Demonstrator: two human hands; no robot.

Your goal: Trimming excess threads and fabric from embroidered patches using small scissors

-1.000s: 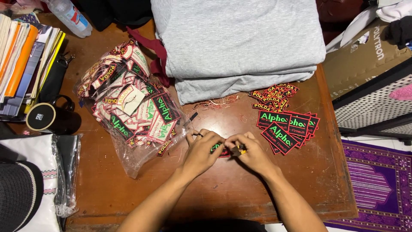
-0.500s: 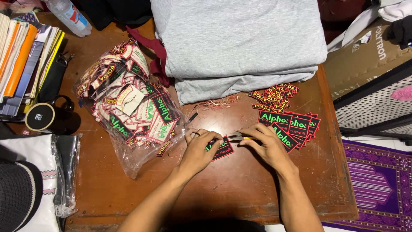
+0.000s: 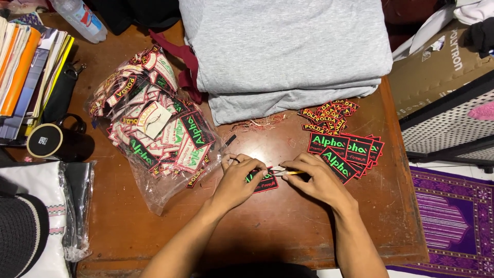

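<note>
My left hand (image 3: 237, 181) pinches a black embroidered patch (image 3: 266, 182) with green lettering and a red border, flat on the brown wooden table (image 3: 288, 231). My right hand (image 3: 318, 180) grips a small yellow-handled tool (image 3: 287, 173) whose tip meets the patch's top edge. Just right of my right hand lies a stack of matching black and green patches (image 3: 350, 150). Behind it sits a heap of small red and yellow patches (image 3: 329, 114).
A clear plastic bag full of patches (image 3: 154, 128) lies left of my hands. A folded grey garment pile (image 3: 283, 51) covers the table's back. A black mug (image 3: 51, 142), stacked books (image 3: 28, 72), a bottle (image 3: 80, 18) and loose thread trimmings (image 3: 254, 124) lie around.
Both hands have shifted slightly while working on the same patch. The right hand moved right half a second ago and is now back close to the left hand at the patch.
</note>
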